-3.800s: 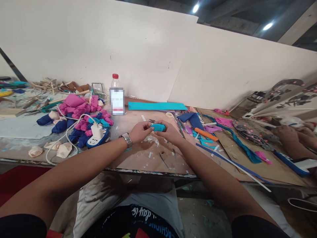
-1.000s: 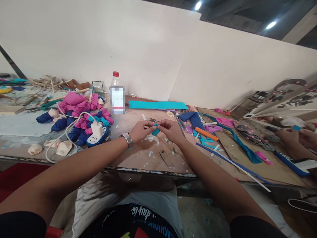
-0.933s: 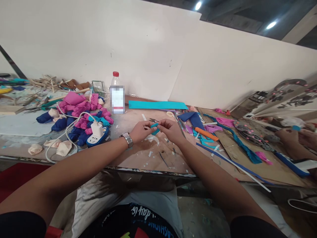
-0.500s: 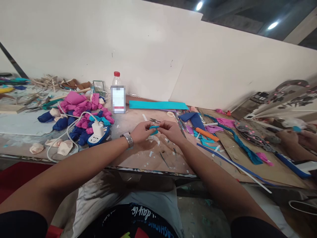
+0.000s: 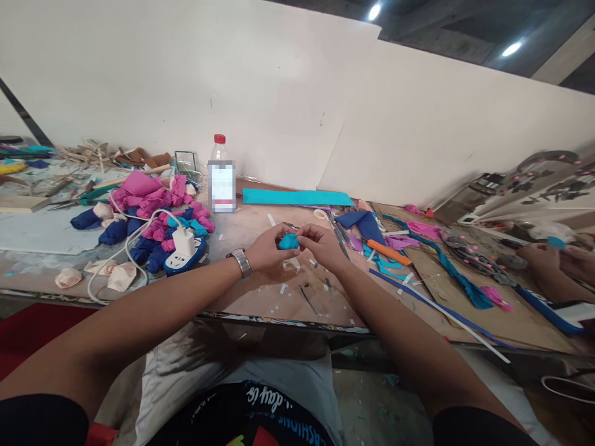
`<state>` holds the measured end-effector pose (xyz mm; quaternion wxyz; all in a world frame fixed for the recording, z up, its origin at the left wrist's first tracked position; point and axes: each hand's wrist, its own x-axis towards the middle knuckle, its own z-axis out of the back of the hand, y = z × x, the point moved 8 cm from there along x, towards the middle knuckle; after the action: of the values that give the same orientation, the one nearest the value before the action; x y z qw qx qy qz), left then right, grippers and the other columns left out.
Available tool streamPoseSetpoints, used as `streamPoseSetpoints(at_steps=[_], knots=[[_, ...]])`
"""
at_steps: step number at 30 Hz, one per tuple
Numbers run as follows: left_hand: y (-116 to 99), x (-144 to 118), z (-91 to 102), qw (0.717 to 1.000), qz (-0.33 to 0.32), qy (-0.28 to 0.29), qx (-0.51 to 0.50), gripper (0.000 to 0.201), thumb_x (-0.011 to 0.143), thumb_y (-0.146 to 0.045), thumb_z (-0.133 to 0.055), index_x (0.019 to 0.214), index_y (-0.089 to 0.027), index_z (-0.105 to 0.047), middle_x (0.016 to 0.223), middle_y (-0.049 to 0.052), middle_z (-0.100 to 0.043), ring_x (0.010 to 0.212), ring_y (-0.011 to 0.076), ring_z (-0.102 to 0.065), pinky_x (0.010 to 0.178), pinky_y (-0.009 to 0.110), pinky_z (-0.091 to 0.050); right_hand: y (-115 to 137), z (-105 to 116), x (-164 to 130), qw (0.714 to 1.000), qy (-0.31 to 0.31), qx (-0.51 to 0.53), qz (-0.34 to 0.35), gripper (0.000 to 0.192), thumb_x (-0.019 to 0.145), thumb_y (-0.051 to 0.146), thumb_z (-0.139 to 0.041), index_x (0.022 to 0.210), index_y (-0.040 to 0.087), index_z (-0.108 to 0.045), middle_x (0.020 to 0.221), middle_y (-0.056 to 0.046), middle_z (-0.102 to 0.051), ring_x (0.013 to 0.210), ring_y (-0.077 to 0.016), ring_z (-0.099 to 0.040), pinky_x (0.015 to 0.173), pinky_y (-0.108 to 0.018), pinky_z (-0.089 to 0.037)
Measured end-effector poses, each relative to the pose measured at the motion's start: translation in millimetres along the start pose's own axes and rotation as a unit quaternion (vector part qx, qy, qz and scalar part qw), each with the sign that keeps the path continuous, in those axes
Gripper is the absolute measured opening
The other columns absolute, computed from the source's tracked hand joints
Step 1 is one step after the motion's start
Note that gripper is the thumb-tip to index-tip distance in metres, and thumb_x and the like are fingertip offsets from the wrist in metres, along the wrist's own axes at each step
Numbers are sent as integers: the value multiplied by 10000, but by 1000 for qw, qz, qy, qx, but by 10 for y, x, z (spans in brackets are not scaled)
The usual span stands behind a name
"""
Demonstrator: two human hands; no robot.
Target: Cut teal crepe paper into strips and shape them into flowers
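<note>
A small bunched piece of turquoise crepe paper (image 5: 289,242) is held between my two hands above the table. My left hand (image 5: 268,249), below a metal wristwatch (image 5: 240,262), curls its fingers and thumb around the paper's left side. At the right edge of the paper, the thumb and fingers of my right hand (image 5: 320,243) pinch it. Part of the paper is hidden by the fingers. Behind my hands, a flat turquoise crepe strip (image 5: 297,197) lies along the wall. A pair of scissors or tweezers, partly covered by my hands, lies just beyond them.
To the left are a pile of pink and blue crepe paper rolls (image 5: 153,204), a power strip (image 5: 179,263) with a white charger, and a red-capped bottle (image 5: 219,152). An orange utility knife (image 5: 389,252) lies among scraps at right. Another person's hands (image 5: 553,263) work at far right.
The turquoise paper has turned in my fingers and now shows a rounder, fuller shape. My left thumb has shifted lower beneath it. My arms have stayed nearly in place.
</note>
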<state>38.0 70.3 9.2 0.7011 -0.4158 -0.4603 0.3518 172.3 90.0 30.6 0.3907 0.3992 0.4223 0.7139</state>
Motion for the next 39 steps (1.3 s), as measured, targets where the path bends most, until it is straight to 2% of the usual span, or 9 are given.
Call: streamPoseSetpoints(at_steps=[2,7,10,15,20,24,29,34,39], knots=[[-41,-19,15,1000,-12,-17,16,532,728,-337,-815,1159,-213,-529,917,15,-665,822,174,-630,708,279,-466,-19,-3,-3,1000,-6,24,-12,290,763,443,-777,825,178,-676,671,5,-654,618,-140,-612,658,-297,-503],[-182,-52,32,998,-51,-25,34,491,752,-273,-780,1159,-228,-508,961,10,-659,849,175,-627,738,286,-465,-84,-15,1,996,-18,86,-23,293,728,416,-812,814,175,-670,687,3,-668,610,-141,-628,646,-296,-513],[-285,-59,51,994,-83,-29,59,376,774,-263,-761,1096,-216,-572,1044,32,-667,896,181,-624,792,302,-474,-124,-10,7,993,-26,112,-26,294,723,403,-822,807,174,-658,694,7,-664,611,-137,-624,637,-290,-504],[-430,-76,71,983,-146,-36,104,146,831,-268,-716,949,-200,-664,1010,59,-677,986,208,-620,912,341,-473,-150,-12,12,990,-30,132,-25,270,735,373,-821,810,174,-653,743,7,-658,664,-131,-615,675,-291,-506],[-341,-58,112,989,-120,-55,65,185,836,-326,-733,949,-188,-683,988,68,-680,920,190,-630,875,329,-495,-46,-24,6,990,-25,136,10,312,741,424,-817,863,212,-623,775,14,-655,698,-136,-609,682,-288,-517],[-258,-34,131,994,-92,-61,-4,210,819,-355,-750,913,-178,-687,956,66,-694,883,181,-637,842,315,-504,71,-22,-22,996,-11,81,42,300,766,479,-792,845,214,-678,801,-14,-678,738,-161,-634,736,-326,-543],[-251,-19,172,993,-72,-77,-49,254,790,-399,-771,857,-169,-688,913,62,-698,847,178,-626,802,311,-500,108,-24,-52,997,15,31,73,322,756,471,-823,931,219,-724,895,-48,-731,847,-202,-665,817,-366,-540],[-238,-12,157,993,-64,-65,-73,311,784,-452,-778,848,-167,-670,875,53,-685,813,167,-614,771,302,-493,137,43,-60,992,-12,-46,118,277,810,479,-785,893,216,-758,874,-58,-743,843,-215,-667,815,-371,-526],[-226,-6,130,991,-71,-47,-101,308,768,-413,-809,869,-170,-649,917,54,-691,829,158,-620,789,300,-498,192,59,-71,987,-13,-59,147,240,835,460,-769,852,220,-768,838,-56,-739,804,-210,-668,769,-358,-514]])
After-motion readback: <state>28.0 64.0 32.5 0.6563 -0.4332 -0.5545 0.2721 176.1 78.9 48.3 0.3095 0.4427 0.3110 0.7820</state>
